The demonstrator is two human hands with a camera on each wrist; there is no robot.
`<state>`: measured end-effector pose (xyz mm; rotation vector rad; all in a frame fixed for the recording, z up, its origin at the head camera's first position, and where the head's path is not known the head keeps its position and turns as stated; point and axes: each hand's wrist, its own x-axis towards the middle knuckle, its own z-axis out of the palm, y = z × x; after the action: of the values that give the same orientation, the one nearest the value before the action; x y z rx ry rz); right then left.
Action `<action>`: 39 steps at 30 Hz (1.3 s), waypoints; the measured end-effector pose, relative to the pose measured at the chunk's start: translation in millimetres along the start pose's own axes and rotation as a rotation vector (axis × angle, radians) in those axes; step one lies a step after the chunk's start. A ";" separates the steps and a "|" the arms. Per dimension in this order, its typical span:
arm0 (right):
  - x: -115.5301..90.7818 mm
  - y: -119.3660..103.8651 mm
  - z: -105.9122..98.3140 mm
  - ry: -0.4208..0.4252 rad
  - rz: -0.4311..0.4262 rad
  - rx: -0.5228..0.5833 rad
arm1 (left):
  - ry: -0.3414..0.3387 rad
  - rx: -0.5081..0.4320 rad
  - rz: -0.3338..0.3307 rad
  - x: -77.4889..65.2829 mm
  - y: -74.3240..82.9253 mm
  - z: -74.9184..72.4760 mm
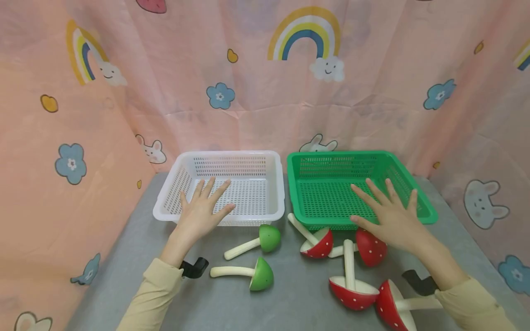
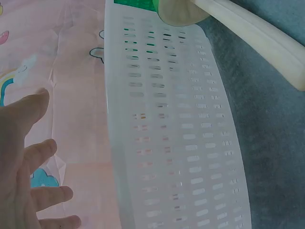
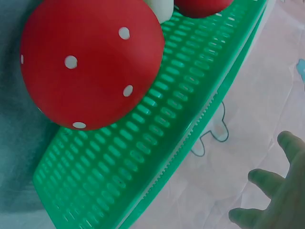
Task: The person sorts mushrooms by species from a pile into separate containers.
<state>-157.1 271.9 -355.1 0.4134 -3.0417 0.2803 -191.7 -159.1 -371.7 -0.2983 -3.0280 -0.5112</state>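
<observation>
My left hand (image 1: 201, 212) is spread over the front of the white basket (image 1: 275, 197), palm down and holding nothing. Over the front right of the green basket (image 1: 296, 209) my right hand (image 1: 393, 220) has its fingers fanned out, also with nothing in it. Two green-capped toy mushrooms lie before the white basket, an upper one (image 1: 270, 238) and a lower one (image 1: 262, 275). Several red toy mushrooms with white dots lie before the green basket, among them one (image 1: 371, 248) partly behind my right hand. In the right wrist view a red cap (image 3: 90, 62) looms beside the green basket wall.
Both baskets stand side by side at the back of the grey table (image 1: 298, 299). A pink curtain (image 1: 256, 124) with rainbows and rabbits rises behind them and along both sides. Black wrist mounts (image 1: 194, 267) show below each hand.
</observation>
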 end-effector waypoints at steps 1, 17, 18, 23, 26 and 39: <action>-1.3 -0.9 0.2 0.006 -0.006 -0.002 | 0.005 -0.002 -0.001 -1.1 -0.7 0.2; -18.6 -12.9 10.0 0.103 -0.151 0.002 | 0.171 -0.009 0.083 -18.5 -11.9 16.8; -18.9 -13.6 11.5 0.111 -0.162 0.001 | 0.171 -0.009 0.089 -19.0 -12.8 18.3; -19.2 -18.0 18.1 0.159 -0.245 0.001 | 0.175 -0.030 0.092 -21.5 -17.6 22.5; -19.6 -22.2 21.3 0.172 -0.293 0.005 | 0.202 -0.040 0.108 -23.6 -20.5 24.0; -20.3 -39.2 35.9 0.189 -0.496 -0.065 | 0.450 0.022 0.123 -32.0 -31.3 36.2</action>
<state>-128.3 233.3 -385.3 1.0409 -2.6428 0.1755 -167.4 -181.9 -418.7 -0.3164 -2.5605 -0.4617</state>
